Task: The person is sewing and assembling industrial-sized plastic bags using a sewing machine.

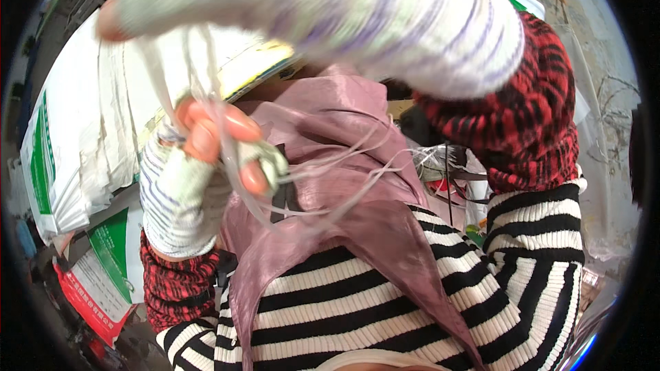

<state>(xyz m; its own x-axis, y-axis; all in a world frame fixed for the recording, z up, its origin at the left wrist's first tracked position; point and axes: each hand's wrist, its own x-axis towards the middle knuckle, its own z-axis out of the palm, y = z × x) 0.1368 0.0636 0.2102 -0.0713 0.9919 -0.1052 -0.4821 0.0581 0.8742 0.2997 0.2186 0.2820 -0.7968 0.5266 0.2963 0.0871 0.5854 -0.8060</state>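
Thin whitish plastic strings (223, 127) are gripped by my left hand (206, 141), whose fingers curl closed around them. A fingerless knitted glove with pale green and purple stripes covers that hand. From there, several strings stretch up to my right hand (227, 0), and other loops trail to the right across the pink apron-like cloth (337, 106) on my front. My right hand, in a matching striped glove, crosses the top of the view, blurred by motion. One fingertip shows at its left end, where the strings meet it; the other fingers are hidden.
Large white sacks with green print (86, 137) are stacked at the left. Below them lies a red, white and green package (93, 295). Clear plastic and small items (447, 165) lie beyond my right side. A grey wall or floor surface (601, 62) spans the far right.
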